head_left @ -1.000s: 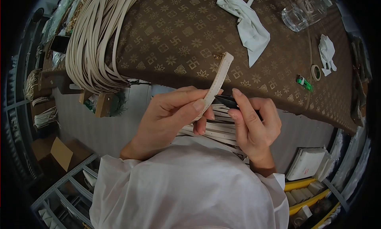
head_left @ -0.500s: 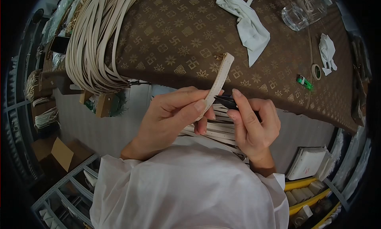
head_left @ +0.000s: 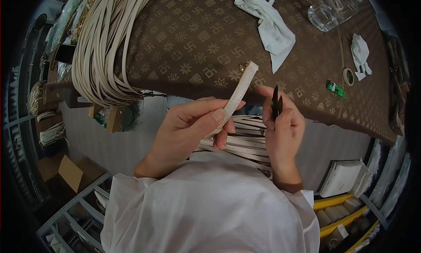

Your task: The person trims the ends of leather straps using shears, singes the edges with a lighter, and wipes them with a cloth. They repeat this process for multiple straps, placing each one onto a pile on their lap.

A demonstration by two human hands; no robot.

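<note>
My left hand (head_left: 186, 130) pinches a cream leather strap (head_left: 240, 88) between thumb and fingers. The strap points up and right, and a small gold fitting shows at its far tip. My right hand (head_left: 283, 130) grips a small black tool (head_left: 275, 103), held upright, a short way to the right of the strap and apart from it. Below both hands, several more cream straps (head_left: 245, 141) lie across my lap, partly hidden by my white sleeves.
A brown patterned table (head_left: 197, 38) holds a big bundle of cream straps (head_left: 103, 47) hanging over its left edge, a white cloth (head_left: 267, 27), a glass jar (head_left: 329, 12), a tape roll (head_left: 349, 76) and a green lighter (head_left: 336, 89). Shelves and boxes stand below.
My right hand has pulled the black tool away from the strap and turned it upright, moving up and right. The left hand and strap have stayed nearly still.
</note>
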